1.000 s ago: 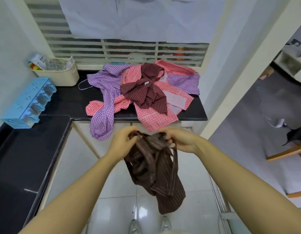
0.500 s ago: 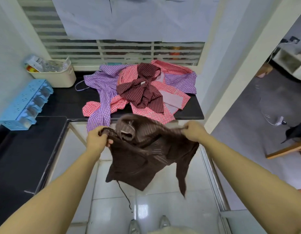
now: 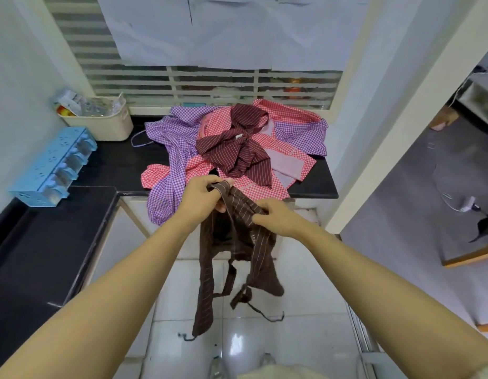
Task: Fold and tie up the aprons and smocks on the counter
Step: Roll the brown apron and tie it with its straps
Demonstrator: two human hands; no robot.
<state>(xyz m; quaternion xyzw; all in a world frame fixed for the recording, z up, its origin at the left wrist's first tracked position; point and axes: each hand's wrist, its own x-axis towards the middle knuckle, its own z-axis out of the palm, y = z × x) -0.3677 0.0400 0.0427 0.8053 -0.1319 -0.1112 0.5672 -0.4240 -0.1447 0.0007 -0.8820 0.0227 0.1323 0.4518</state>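
I note the left grip (image 3: 203, 196) and right grip (image 3: 278, 217) both pinching the bunched top of a dark brown pinstriped cloth apron (image 3: 260, 255). It hangs over the white tiled floor (image 3: 305, 337), before the black surface (image 3: 114, 168). Its shape is unclear. The heap of checked and maroon garments (image 3: 237, 154) overlaps there; count indeterminate.
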